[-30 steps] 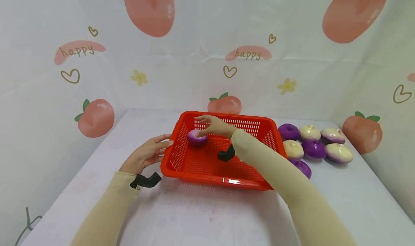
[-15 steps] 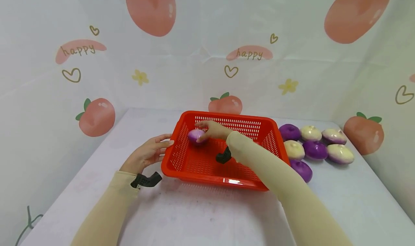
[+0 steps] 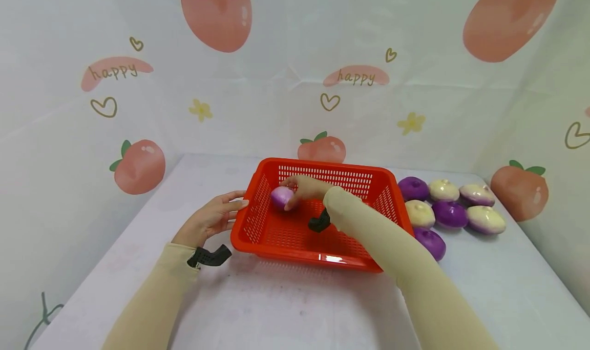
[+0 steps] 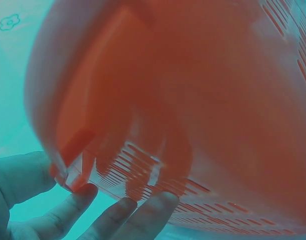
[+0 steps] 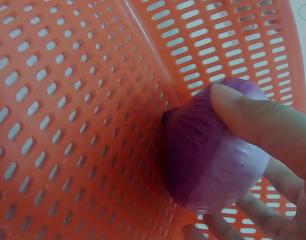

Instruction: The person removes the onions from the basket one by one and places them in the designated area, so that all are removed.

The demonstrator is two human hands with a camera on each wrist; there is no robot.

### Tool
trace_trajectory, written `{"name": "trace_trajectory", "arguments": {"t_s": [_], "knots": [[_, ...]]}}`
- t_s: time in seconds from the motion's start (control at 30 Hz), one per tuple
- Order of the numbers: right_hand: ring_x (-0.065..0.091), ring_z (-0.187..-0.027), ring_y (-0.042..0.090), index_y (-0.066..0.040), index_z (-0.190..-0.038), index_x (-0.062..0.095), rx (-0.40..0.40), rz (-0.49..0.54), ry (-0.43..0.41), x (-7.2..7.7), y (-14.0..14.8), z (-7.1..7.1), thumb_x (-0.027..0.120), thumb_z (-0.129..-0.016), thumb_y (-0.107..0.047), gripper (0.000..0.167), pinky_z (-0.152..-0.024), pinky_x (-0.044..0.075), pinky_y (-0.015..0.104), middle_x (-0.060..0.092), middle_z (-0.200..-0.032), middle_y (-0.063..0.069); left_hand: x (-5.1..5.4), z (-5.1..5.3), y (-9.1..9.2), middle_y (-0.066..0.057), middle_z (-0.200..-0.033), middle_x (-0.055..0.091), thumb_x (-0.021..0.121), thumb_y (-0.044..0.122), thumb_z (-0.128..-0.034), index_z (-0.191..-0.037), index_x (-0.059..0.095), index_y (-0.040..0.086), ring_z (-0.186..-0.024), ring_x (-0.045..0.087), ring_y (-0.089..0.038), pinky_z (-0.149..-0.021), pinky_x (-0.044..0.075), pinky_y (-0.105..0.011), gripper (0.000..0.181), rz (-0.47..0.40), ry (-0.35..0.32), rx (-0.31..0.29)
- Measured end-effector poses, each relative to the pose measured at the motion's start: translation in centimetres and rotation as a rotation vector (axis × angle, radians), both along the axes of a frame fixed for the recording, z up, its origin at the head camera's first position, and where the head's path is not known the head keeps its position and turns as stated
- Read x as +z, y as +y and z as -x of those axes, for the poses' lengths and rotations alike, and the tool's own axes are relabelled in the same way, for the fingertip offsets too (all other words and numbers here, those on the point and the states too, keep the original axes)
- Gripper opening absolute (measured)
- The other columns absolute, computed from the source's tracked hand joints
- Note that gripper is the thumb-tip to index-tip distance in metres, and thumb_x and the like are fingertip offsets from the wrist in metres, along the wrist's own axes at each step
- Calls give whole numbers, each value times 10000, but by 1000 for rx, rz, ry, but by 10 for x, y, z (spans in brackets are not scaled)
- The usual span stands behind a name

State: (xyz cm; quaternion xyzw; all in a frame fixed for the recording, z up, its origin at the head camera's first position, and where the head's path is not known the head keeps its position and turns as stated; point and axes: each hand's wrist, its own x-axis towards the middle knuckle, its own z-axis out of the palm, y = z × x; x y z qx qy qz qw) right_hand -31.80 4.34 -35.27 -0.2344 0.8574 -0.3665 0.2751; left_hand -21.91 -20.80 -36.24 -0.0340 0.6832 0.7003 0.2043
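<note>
A purple-and-white onion (image 3: pixel 281 198) sits in the left part of a red perforated plastic basket (image 3: pixel 295 258). My right hand (image 3: pixel 309 188) holds it, with the thumb on its near side and the fingers round the far side. In the right wrist view the onion (image 5: pixel 212 150) lies close to the basket's perforated surface, its dark pointed tip toward the left. Outside the basket's left end, my left hand (image 3: pixel 209 219) grips the rim. The left wrist view shows the thumb at the rim and the fingertips (image 4: pixel 165 197) against the outer wall.
Several onions, such as a dark purple one (image 3: pixel 449 215) and a cream one (image 3: pixel 444 190), stand grouped right of the basket on the white table (image 3: pixel 258 309). A cloth backdrop (image 3: pixel 258 114) with printed fruit rises behind. A thin cord (image 3: pixel 44 314) hangs at lower left.
My right hand has lowered, and its fingers have come round the onion. The onion has tilted and shifted slightly right. My left hand stays at the basket's left rim.
</note>
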Motion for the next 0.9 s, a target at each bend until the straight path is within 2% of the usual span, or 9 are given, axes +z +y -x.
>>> {"name": "trace_trajectory", "arguments": {"t_s": [0.13,0.23,0.47,0.6,0.73,0.9], "knots": [[508,-1198,267,-93,-1336,523,16,-6,20,1,0,-3,810,-759,-88,644,-1049,447,404,487,-1392,113,0,0,2,4,-1181,624,657,295,-923,-1485,325,91,-965,674,-157,-865,565,-400,684,19,1,11],[501,-1217,280,-82,-1323,504,33,-19,44,3,0,-7,806,-764,-85,636,-1051,447,414,480,-1397,133,0,1,2,3,-1161,631,646,285,-932,-1481,329,81,-956,675,-158,-852,571,-393,666,21,1,7],[476,-1271,303,-114,-1421,450,46,-16,31,10,3,-15,729,-833,-68,653,-1074,416,469,469,-1421,143,0,2,-1,8,-1128,637,622,258,-950,-1476,332,73,-946,668,-155,-853,575,-378,628,23,-15,-5],[451,-1301,293,-134,-1447,428,83,-31,10,7,3,-16,757,-820,-108,709,-1109,373,474,445,-1450,133,-1,1,-1,-9,-1194,622,648,282,-931,-1481,333,91,-978,668,-167,-890,557,-404,663,30,-27,7],[416,-1340,274,-179,-1462,421,106,-58,21,2,1,-15,779,-812,-191,742,-1126,354,462,428,-1479,102,-1,1,0,7,-1150,639,638,277,-939,-1478,331,81,-967,669,-163,-879,562,-403,651,13,-20,-3],[434,-1320,261,-195,-1449,445,115,-77,20,0,-3,-13,782,-810,-250,725,-1099,396,431,441,-1473,81,1,1,0,27,-1108,648,636,275,-940,-1478,329,77,-948,672,-152,-860,570,-387,650,8,-14,-2]]}}
